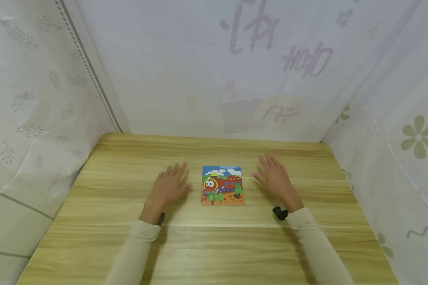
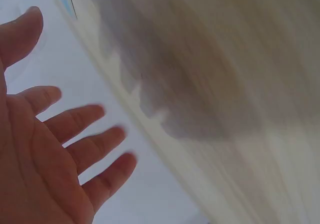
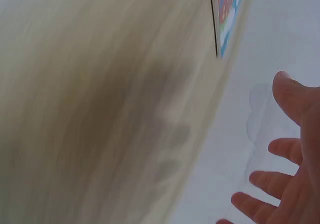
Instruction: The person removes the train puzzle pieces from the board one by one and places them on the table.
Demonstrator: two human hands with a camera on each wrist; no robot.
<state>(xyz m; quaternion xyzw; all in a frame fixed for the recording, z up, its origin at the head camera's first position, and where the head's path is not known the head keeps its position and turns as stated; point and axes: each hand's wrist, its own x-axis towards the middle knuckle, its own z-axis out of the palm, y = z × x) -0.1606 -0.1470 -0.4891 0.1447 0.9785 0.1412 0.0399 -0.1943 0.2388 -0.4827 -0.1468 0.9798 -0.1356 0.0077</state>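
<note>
A square picture puzzle or board (image 1: pixel 222 186) with a red cartoon train, trees and clouds lies flat on the wooden table. Left of it is my left hand (image 1: pixel 168 185), fingers spread, holding nothing; the left wrist view shows the palm of this hand (image 2: pixel 45 149) above the tabletop. On the other side my right hand (image 1: pixel 275 179) also has its fingers extended and nothing in it. Both hands are apart from the picture. One corner of the picture (image 3: pixel 226 14) shows at the top of the right wrist view, away from the right hand (image 3: pixel 295 159).
The wood-grain table (image 1: pixel 214 249) has its far edge against a white printed cloth (image 1: pixel 171 79). Patterned cloth also hangs along the left (image 1: pixel 39 103) and right (image 1: pixel 388 158) sides. A black wrist-worn device (image 1: pixel 279 213) sits at the right wrist.
</note>
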